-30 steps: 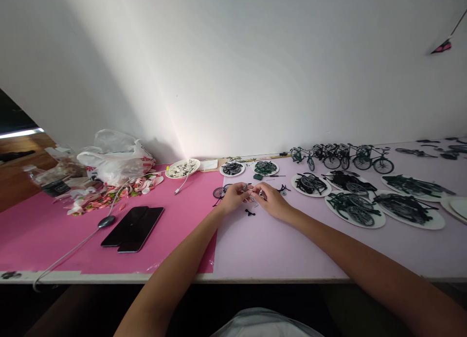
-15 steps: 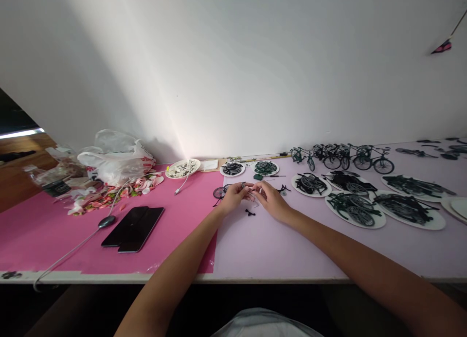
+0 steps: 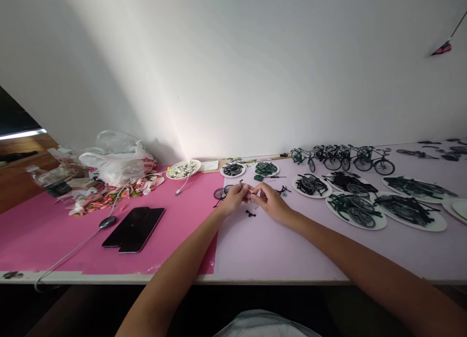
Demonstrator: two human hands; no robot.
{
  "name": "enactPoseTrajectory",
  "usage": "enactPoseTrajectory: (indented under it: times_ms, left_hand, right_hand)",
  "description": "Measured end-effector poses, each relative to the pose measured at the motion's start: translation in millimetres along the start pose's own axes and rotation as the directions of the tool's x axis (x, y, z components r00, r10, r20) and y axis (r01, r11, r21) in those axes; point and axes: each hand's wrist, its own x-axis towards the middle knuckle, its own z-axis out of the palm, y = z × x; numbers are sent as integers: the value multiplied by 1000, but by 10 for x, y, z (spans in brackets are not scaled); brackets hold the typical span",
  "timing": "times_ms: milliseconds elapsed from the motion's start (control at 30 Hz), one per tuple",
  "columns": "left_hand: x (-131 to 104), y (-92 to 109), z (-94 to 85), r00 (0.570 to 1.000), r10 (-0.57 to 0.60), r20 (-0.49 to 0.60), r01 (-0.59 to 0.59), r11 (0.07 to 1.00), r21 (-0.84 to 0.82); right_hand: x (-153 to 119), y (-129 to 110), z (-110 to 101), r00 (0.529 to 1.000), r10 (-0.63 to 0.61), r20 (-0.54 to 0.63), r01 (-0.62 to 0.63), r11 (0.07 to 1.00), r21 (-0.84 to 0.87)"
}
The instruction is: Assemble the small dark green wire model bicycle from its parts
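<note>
My left hand (image 3: 233, 201) and my right hand (image 3: 270, 201) meet above the pale part of the table, fingers pinched close together. A thin dark tip (image 3: 241, 182) sticks up from my left fingers, seemingly part of a small toy bicycle piece. Whatever my right fingertips pinch is too small to make out. Just below the hands lies a small black bicycle part (image 3: 250, 213). Left of my left hand is a partly hidden toy bicycle wheel (image 3: 219, 193). Beyond my right hand lies a black bicycle piece (image 3: 283, 190).
Plates of dark bicycle parts, such as the front plate (image 3: 379, 221), stand to the right. Assembled toy bicycles (image 3: 375, 161) line the wall. On the pink left side lie two phones (image 3: 133, 230), a cable, petals and a plastic bag (image 3: 120, 164). A plate of white pieces (image 3: 191, 173) stands behind.
My fingers have shifted slightly around the small piece, and the dark tip now stands up more clearly above my left hand. The things on the table have not moved.
</note>
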Motion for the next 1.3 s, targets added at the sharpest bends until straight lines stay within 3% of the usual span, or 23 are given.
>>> enactPoseTrajectory:
  times_ms: [167, 433, 733, 1133, 1300]
  left_hand:
    - [-19, 37, 20, 998, 50, 39, -52, 997, 54]
    - [5, -22, -7, 993, 62, -97, -47, 988, 148]
    - [24, 20, 29, 983, 19, -185, -27, 999, -40]
    - [-8, 83, 23, 986, 9, -166, -7, 1000, 12]
    - [-4, 70, 27, 993, 10, -114, -10, 1000, 1]
  right_hand:
    - [-8, -2, -5, 996, -64, -68, 61, 997, -50]
    - [-11, -30, -15, 989, -121, -90, 111, 989, -101]
    - [-5, -41, 2, 986, -129, -110, 120, 989, -81]
    - [14, -64, -36, 983, -70, -168, 59, 996, -69]
    - [35, -67, -33, 972, -116, -203, 113, 993, -28]
